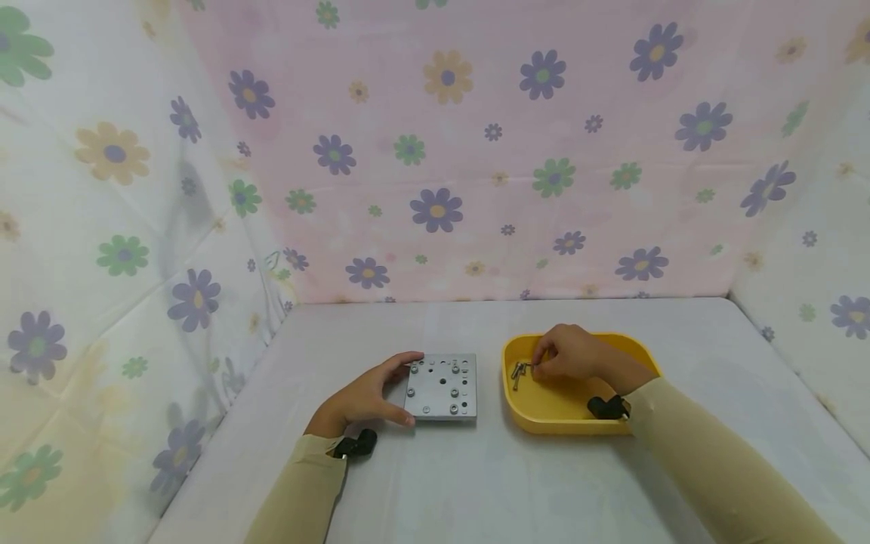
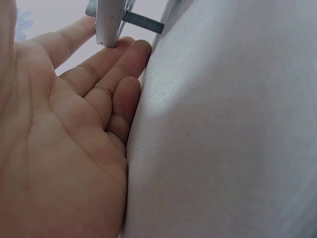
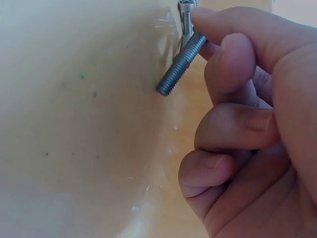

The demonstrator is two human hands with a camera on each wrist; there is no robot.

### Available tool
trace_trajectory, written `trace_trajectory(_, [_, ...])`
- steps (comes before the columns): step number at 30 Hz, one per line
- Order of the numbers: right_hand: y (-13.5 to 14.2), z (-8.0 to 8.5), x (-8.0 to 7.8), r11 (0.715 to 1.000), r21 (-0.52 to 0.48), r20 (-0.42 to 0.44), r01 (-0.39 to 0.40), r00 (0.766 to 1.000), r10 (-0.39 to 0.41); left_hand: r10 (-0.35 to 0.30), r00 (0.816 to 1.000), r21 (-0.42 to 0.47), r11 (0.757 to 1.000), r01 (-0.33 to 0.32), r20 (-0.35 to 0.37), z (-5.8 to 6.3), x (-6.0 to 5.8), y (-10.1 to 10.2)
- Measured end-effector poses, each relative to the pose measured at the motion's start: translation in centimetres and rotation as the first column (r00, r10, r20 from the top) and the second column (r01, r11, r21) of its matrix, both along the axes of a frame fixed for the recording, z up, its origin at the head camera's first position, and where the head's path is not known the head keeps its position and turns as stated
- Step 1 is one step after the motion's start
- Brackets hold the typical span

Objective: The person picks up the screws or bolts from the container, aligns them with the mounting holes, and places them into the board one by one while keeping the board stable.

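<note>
A square grey metal plate [image 1: 433,389] carries several socket-head screws and has several holes. My left hand [image 1: 370,394] grips its left side, with the thumb at the near edge and the index finger at the far corner. In the left wrist view a threaded screw shank [image 2: 143,22] sticks out from the plate's underside, and the fingers [image 2: 130,94] lie beside it. Inside the yellow tray [image 1: 578,425], my right hand [image 1: 569,353] pinches a bolt [image 3: 181,64] between thumb and index finger. More loose screws [image 1: 518,372] lie next to those fingertips.
The plate and tray stand on a white-covered table [image 1: 435,491], the tray to the right. Flowered cloth [image 1: 435,151] hangs behind and at both sides. Each wrist bears a small black camera, such as the left one [image 1: 356,443].
</note>
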State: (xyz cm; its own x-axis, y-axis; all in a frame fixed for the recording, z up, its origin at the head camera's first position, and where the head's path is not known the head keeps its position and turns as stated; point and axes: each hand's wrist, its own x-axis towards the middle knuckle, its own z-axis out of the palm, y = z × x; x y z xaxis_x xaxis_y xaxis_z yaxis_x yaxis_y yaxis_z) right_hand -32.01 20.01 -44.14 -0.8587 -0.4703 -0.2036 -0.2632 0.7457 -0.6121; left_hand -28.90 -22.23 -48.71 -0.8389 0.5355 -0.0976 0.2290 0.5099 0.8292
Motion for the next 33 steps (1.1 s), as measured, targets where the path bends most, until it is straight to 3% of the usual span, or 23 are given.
trace_trajectory(19, [0.2,1.4,0.2,0.996,-0.071,-0.12,0.059,0.991,-0.067,-0.014,1.0,-0.004,1.0,0.014,-0.02,0.1,-0.2,0.1])
trace_trajectory(24, [0.4,2.2,0.3,0.991,-0.111,-0.175,0.079,0.98,-0.097,-0.013,1.0,-0.001,1.0,0.013,-0.022,0.1,-0.1,0.1])
trace_trajectory(33, [0.3,3.3,0.8,0.966,-0.23,-0.19,0.116,0.969,-0.161,-0.005,1.0,-0.008,1.0,0.005,-0.018,0.1,-0.1,0.1])
